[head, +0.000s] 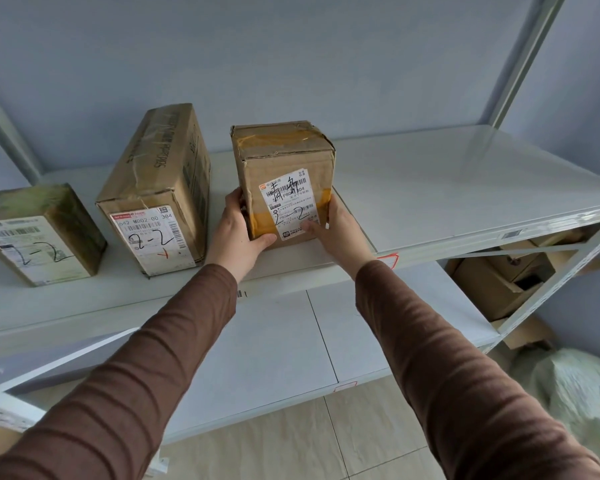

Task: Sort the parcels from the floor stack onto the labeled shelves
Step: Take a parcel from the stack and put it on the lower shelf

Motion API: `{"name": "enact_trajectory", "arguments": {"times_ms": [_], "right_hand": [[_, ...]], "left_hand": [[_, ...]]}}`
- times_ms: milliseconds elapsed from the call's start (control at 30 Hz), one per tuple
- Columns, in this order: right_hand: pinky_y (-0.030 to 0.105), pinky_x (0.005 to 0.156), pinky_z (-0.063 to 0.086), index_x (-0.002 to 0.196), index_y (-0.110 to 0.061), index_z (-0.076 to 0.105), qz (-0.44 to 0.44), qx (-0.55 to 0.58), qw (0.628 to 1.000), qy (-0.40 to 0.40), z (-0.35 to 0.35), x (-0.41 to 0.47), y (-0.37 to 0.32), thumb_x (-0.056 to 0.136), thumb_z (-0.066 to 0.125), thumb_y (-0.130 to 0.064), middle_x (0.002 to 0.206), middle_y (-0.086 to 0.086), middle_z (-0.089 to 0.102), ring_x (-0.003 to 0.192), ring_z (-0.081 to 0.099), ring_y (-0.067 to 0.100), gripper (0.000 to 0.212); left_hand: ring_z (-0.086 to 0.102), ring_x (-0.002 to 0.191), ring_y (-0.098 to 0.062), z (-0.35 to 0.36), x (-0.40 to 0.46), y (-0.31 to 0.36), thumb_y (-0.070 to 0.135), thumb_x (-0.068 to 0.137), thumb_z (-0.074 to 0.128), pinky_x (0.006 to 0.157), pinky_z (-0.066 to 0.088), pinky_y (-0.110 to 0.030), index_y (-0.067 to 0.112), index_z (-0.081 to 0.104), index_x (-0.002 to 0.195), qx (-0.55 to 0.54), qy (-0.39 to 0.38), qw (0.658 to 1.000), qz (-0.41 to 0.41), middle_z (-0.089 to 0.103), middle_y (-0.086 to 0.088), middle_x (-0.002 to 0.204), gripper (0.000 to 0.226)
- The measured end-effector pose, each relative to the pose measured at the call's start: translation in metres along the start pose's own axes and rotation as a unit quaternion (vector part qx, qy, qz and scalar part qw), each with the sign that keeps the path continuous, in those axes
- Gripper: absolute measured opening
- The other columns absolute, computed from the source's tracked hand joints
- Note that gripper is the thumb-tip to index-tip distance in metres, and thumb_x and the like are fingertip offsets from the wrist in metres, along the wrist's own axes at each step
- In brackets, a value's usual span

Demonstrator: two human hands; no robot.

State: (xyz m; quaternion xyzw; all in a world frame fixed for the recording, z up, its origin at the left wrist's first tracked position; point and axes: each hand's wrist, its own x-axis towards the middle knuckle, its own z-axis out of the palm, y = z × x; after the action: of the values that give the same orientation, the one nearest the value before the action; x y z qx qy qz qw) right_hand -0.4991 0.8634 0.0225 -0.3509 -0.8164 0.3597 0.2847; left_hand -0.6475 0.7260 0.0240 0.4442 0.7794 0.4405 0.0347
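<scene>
Both hands grip the taped cardboard parcel (284,178) marked 2-2, left hand (238,230) and right hand (336,230) clasping its near lower corners, on the upper shelf (465,188). Push it squarely back, label outward, level with the neighbouring 2-2 box (156,199) on its left.

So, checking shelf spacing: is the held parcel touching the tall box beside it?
Apart. The head view shows the left hand and white shelf between held parcel and tall box.
</scene>
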Motion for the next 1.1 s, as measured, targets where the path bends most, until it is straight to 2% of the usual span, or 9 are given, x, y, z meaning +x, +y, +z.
{"name": "enact_trajectory", "arguments": {"times_ms": [100,200,300,367,467,633,767,900,1100], "right_hand": [[0.049,0.091,0.056,0.125,-0.018,0.052,0.009,-0.003,1.000,-0.002,0.001,0.001,0.001,0.088,0.075,-0.029,0.120,0.000,0.072,0.108,0.068,0.025,0.045],[0.038,0.089,0.054,0.130,-0.015,0.052,0.017,-0.002,1.000,0.000,-0.002,-0.006,-0.004,0.092,0.075,-0.024,0.124,0.002,0.070,0.112,0.066,0.026,0.046],[0.030,0.092,0.046,0.157,-0.017,0.032,0.014,0.010,1.000,0.009,-0.007,-0.015,-0.002,0.093,0.075,-0.023,0.141,0.005,0.061,0.126,0.059,0.024,0.077],[0.027,0.098,0.040,0.162,-0.016,0.022,0.016,0.005,1.000,0.021,-0.010,-0.024,0.000,0.093,0.076,-0.027,0.151,0.007,0.053,0.136,0.051,0.023,0.088],[0.038,0.120,0.032,0.163,-0.015,0.020,0.002,-0.024,0.998,0.052,-0.015,-0.038,0.007,0.092,0.076,-0.039,0.164,0.006,0.037,0.149,0.034,0.027,0.094],[0.047,0.125,0.022,0.161,-0.017,0.028,-0.011,-0.112,0.988,0.107,-0.026,-0.079,0.014,0.092,0.073,-0.043,0.168,0.008,0.029,0.155,0.020,0.027,0.087],[0.052,0.127,0.016,0.162,-0.022,0.027,0.016,-0.177,0.974,0.142,-0.035,-0.136,0.020,0.096,0.067,-0.046,0.170,0.004,0.022,0.158,0.012,0.025,0.081],[0.053,0.128,0.007,0.164,-0.024,0.021,0.095,-0.256,0.947,0.172,-0.036,-0.215,0.022,0.098,0.062,-0.049,0.172,0.002,0.014,0.159,0.006,0.025,0.082],[0.059,0.126,0.011,0.162,-0.025,0.026,0.237,-0.310,0.898,0.205,-0.018,-0.356,0.022,0.094,0.067,-0.047,0.173,0.003,0.009,0.159,0.002,0.028,0.082]], "left_hand": [[0.054,0.131,-0.027,0.000,-0.001,0.001,0.019,0.078,0.087,0.106,0.046,-0.039,0.018,0.030,0.146,0.001,-0.004,1.000,-0.012,0.055,-0.005,0.143,0.088],[0.050,0.136,-0.026,-0.002,-0.004,0.003,0.018,0.079,0.087,0.111,0.043,-0.038,0.017,0.027,0.151,-0.017,-0.011,0.999,-0.026,0.051,-0.005,0.148,0.093],[0.025,0.152,-0.023,-0.001,-0.017,0.008,0.022,0.081,0.086,0.117,0.019,-0.022,0.014,0.004,0.162,0.005,-0.001,0.999,-0.040,0.022,-0.008,0.167,0.116],[0.010,0.156,-0.021,0.002,-0.029,0.011,0.022,0.080,0.087,0.117,0.007,-0.019,0.012,-0.004,0.162,0.016,0.030,0.999,-0.019,0.007,-0.009,0.170,0.123],[-0.002,0.158,-0.022,0.009,-0.045,0.013,0.023,0.078,0.088,0.125,0.003,-0.029,0.010,-0.006,0.162,0.057,0.073,0.995,0.025,-0.003,-0.012,0.171,0.126],[-0.003,0.157,-0.036,0.021,-0.074,0.025,0.029,0.081,0.084,0.128,0.003,-0.042,0.001,0.001,0.161,0.148,0.092,0.975,0.135,-0.003,-0.022,0.169,0.118],[-0.004,0.157,-0.036,0.032,-0.095,0.029,0.033,0.084,0.081,0.128,0.005,-0.045,0.004,0.003,0.162,0.182,0.017,0.958,0.220,-0.002,-0.018,0.170,0.114],[-0.010,0.157,-0.032,0.051,-0.127,0.033,0.038,0.086,0.077,0.127,0.001,-0.044,0.007,-0.003,0.162,0.194,-0.104,0.936,0.273,-0.008,-0.015,0.170,0.115],[-0.019,0.155,-0.031,0.075,-0.221,0.041,0.057,0.092,0.061,0.125,-0.008,-0.043,0.012,-0.014,0.160,0.234,-0.268,0.865,0.354,-0.019,-0.010,0.169,0.111]]}}
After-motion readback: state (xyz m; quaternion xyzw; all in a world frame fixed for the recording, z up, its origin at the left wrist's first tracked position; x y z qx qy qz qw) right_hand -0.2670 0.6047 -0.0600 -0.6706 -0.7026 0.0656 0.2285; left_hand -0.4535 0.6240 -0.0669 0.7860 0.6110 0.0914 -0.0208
